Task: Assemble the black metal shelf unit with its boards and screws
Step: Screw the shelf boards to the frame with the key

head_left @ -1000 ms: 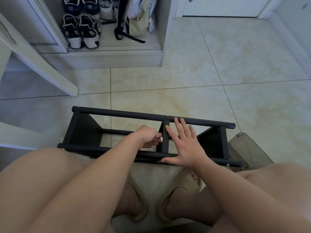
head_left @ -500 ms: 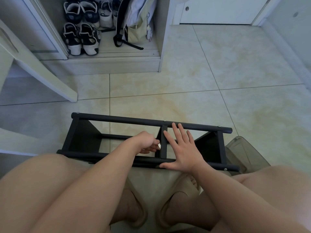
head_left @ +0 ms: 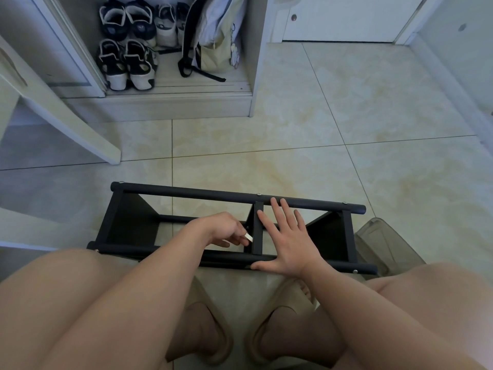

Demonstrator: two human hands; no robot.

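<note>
The black metal shelf unit (head_left: 202,194) lies on its side on the tiled floor just in front of my knees, with three black boards set between its long tubes. My left hand (head_left: 221,229) reaches inside the frame beside the middle board (head_left: 257,231) and pinches a small light-coloured tool (head_left: 248,237) close to that board. My right hand (head_left: 288,236) lies flat with straight, spread fingers across the frame, thumb on the near tube and fingertips at the far tube. Small screw heads show on the tubes.
A translucent plastic container (head_left: 384,244) sits on the floor at the shelf's right end. An open cupboard (head_left: 160,102) with shoes (head_left: 125,65) and a backpack (head_left: 213,41) stands behind. A white slanted panel (head_left: 61,113) leans at left. My feet in slippers (head_left: 210,335) rest below.
My left hand has turned a little inside the frame, so the light-coloured tool now shows at its fingertips. My right hand stays flat on the frame. The view has tilted.
</note>
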